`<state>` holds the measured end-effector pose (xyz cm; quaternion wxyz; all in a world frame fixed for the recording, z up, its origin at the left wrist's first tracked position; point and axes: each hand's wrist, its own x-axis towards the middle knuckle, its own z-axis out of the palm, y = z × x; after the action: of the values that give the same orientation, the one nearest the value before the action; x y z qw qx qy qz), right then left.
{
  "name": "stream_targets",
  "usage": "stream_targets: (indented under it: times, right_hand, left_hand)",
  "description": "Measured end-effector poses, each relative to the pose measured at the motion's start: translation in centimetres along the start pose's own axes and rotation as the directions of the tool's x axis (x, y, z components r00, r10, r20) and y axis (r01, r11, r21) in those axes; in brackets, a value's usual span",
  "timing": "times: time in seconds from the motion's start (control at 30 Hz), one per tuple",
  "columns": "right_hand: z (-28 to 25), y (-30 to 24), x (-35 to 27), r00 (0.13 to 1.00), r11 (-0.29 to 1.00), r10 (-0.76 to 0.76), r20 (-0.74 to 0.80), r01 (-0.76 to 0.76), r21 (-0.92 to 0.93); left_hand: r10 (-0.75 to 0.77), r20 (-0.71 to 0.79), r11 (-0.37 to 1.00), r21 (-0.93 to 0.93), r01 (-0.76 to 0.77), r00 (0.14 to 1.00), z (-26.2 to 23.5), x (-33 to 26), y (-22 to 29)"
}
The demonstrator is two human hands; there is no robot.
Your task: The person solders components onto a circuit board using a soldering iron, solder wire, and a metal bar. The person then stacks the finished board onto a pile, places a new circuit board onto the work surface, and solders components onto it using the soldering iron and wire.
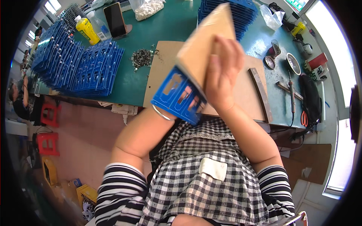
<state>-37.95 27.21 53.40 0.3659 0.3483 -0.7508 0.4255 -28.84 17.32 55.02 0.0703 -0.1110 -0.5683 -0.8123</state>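
A blue circuit board panel (176,95) with cut-out slots is held tilted above the front of the table. My left hand (185,94) is behind it; only bits of skin show through the slots, and its fingers are mostly hidden. A flat tan board (205,43), blurred at its edges, stands slanted against the panel's upper side. My right hand (223,73) grips this tan board, with thumb and fingers on its right side. Under both lies a brown work board (162,60) on the table.
Stacks of blue panels (100,69) stand at the left, another stack (245,15) at the back. Small metal parts (141,58) lie in a heap. A dark metal bar (260,94), a soldering iron (292,94), solder spool (272,51) and scissors (304,117) lie at the right.
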Motion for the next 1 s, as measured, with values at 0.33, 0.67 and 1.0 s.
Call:
stream_targets:
  times: [0.33, 0.67, 1.0]
  right_hand:
    - [2.5, 3.4, -5.9, 0.801, 0.579, 0.569, -0.188, -0.228, 0.783]
    - [-15.5, 4.4, -14.6, 0.348, 0.057, 0.656, 0.67, -0.908, 0.416]
    - [-16.9, 6.3, -10.2, 0.068, 0.402, 0.407, 0.911, -0.909, -0.112]
  left_hand:
    - [0.035, 0.219, 0.808, 0.568, -0.157, 0.975, 0.2, 6.6, -3.9]
    - [-0.106, 0.295, 0.12, 0.952, -0.283, 0.95, 5.3, 2.2, -8.5]
    - [-0.114, 0.353, -0.034, 0.933, -0.359, 0.928, 1.2, 3.4, -8.4]
